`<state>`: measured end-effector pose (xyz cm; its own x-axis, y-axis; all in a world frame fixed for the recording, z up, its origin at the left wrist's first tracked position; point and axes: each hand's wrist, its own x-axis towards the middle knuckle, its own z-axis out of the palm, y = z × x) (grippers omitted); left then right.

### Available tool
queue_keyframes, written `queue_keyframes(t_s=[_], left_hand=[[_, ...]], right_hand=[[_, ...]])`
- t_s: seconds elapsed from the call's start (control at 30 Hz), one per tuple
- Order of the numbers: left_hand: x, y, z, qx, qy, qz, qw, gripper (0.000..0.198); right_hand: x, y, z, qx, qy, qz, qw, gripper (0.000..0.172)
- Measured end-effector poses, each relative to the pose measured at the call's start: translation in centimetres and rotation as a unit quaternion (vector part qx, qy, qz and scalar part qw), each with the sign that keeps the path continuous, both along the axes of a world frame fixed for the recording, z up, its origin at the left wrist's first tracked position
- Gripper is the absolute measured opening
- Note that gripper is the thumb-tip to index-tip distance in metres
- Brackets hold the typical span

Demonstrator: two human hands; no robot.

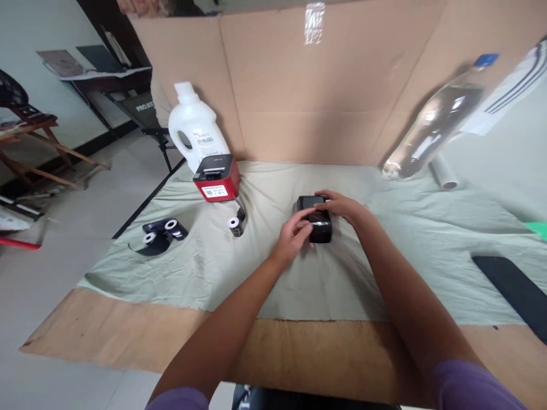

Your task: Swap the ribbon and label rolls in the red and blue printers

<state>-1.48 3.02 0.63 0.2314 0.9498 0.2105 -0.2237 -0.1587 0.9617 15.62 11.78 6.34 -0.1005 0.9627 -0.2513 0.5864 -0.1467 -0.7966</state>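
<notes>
One boxy, glossy black device (322,232) sits near the middle of a pale green cloth (273,290), with both of a person's bare hands on it. The left hand (293,239) has its fingers closed on the device's left side, while the right hand (339,205) reaches over from the other side, fingers bent at the far top edge; whether those fingers grip or only rest there, I cannot tell. The handling seems to be under way rather than finished, since neither hand is off the device; how much is done or left is hard to judge, because the hands cover part of it and any opening is hidden. Around it, three dark rolls with white ends lie on the cloth: one (235,226) alone to the left, and two, (171,226) the farther of them, close together further left beside dark loose material. Also counted are one red and black printer (217,178) with a white label, one white jug (199,128) just behind it, one clear bottle (436,128) with a blue cap leaning at the right, one pale tube (444,172) beside that, and one dark flat slab (510,287) at the right, all on one wooden worktop (141,336), backed by one upright cardboard panel (307,85)
</notes>
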Motion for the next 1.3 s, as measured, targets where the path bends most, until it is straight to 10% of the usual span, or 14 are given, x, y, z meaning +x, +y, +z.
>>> queue_keyframes(t_s=[0.2, 0.43, 0.7, 0.97, 1.13, 1.3], left_hand=[[-0.5, 2.5, -1.9, 0.062, 0.176, 0.191, 0.964, 0.065], [-1.7, 2.9, -1.5, 0.153, 0.381, 0.065, 0.910, 0.096], [-1.1, 3.1, 0.2, 0.133, 0.392, 0.097, 0.905, 0.090], [12.9, 10.3, 3.4, 0.216, 0.369, 0.030, 0.904, 0.091], [22.5, 13.9, 2.1, 0.230, 0.340, -0.020, 0.912, 0.092], [25.2, 14.8, 0.5, 0.234, 0.357, -0.044, 0.903, 0.094]], right_hand=[[-0.3, 0.2, -0.3, -0.024, -0.002, -0.059, 0.998, 0.068], [-0.8, 0.1, -1.0, 0.023, -0.010, -0.082, 0.996, 0.052], [-0.2, -1.6, -2.1, 0.149, 0.090, -0.099, 0.980, 0.035], [13.4, -0.1, -0.9, 0.297, 0.155, -0.229, 0.914, 0.053], [20.8, 0.8, -2.8, 0.322, 0.194, -0.324, 0.868, 0.060], [23.5, 1.4, -5.4, 0.322, 0.203, -0.330, 0.864, 0.064]])
